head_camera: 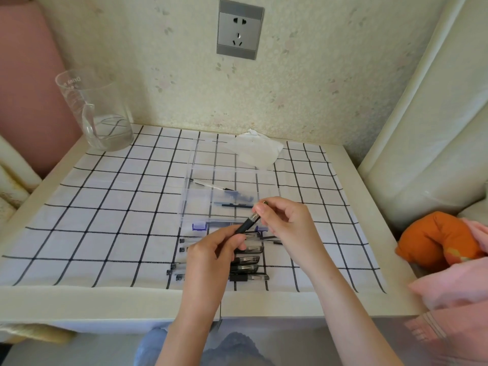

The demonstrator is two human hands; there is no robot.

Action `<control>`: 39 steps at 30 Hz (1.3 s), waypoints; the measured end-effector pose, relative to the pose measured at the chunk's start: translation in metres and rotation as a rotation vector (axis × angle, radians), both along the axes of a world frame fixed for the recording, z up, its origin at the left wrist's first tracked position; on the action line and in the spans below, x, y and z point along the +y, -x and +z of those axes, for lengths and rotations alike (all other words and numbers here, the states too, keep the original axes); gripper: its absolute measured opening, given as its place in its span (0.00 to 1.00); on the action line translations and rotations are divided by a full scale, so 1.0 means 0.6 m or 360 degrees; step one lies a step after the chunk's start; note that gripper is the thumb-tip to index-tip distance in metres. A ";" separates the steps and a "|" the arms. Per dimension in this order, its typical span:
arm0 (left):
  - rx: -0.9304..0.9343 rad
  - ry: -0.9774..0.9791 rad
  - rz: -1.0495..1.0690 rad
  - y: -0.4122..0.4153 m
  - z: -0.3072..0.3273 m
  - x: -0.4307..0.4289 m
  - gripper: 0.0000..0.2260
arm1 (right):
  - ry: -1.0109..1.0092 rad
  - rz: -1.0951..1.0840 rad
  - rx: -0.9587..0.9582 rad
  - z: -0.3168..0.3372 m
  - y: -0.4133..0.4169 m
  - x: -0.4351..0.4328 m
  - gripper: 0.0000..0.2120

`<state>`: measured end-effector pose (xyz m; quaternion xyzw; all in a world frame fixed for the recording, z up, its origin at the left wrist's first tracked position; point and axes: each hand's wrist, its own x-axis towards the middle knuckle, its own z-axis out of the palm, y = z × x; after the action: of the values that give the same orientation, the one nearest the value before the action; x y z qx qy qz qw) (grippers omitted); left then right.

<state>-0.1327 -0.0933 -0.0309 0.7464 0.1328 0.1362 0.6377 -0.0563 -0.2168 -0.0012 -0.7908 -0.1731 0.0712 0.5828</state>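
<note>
My left hand (211, 249) grips the black barrel of a gel pen (248, 223), which tilts up to the right. My right hand (285, 220) pinches the pen's clear front end and tip. Under my hands several more black gel pens (248, 260) lie in a row on the checked cloth (105, 220). Behind them stands an open clear plastic box (221, 180) with blue clasps; a refill and a few pen parts (232, 204) lie inside it.
A glass jug (97, 114) with a little water stands at the back left. A crumpled white tissue (258, 151) lies behind the box. An orange cushion (435, 239) and pink cloth (454, 286) sit off the table's right edge. A wall socket (239, 29) is above.
</note>
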 end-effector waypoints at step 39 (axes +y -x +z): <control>0.0234 -0.0575 -0.0141 0.000 -0.041 0.021 0.08 | 0.0460 -0.0261 -0.0352 -0.022 -0.116 0.041 0.09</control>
<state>-0.1330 -0.0808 -0.0556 0.8617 0.1194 0.0748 0.4874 0.0135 -0.1923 -0.0146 -0.8806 -0.1591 -0.0396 0.4445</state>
